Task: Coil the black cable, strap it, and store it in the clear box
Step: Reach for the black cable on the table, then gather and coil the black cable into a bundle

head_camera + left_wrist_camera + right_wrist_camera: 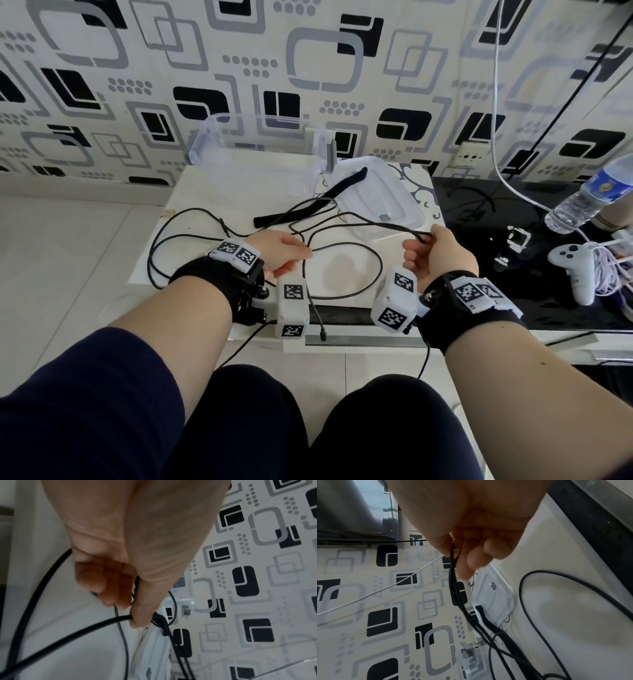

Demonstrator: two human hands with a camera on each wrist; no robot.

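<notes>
A long black cable [346, 245] sprawls in loose loops over the white table [191, 185]. My left hand [286, 255] pinches the cable [96, 624] near the table's middle, and one plug end hangs over the front edge. Farther right, my right hand [430, 246] pinches a doubled bend of the cable [453, 574] lifted off the table. A black strap [308, 205] lies flat behind the hands, its far end resting on the clear lid [383, 195]. The clear box [260, 154] stands open at the back of the table.
A black glossy surface [479, 246] adjoins the table on the right, carrying a water bottle [589, 195], a white game controller [575, 270] and white cords. A white cable [496, 102] hangs down the patterned wall. My knees are below the table's front edge.
</notes>
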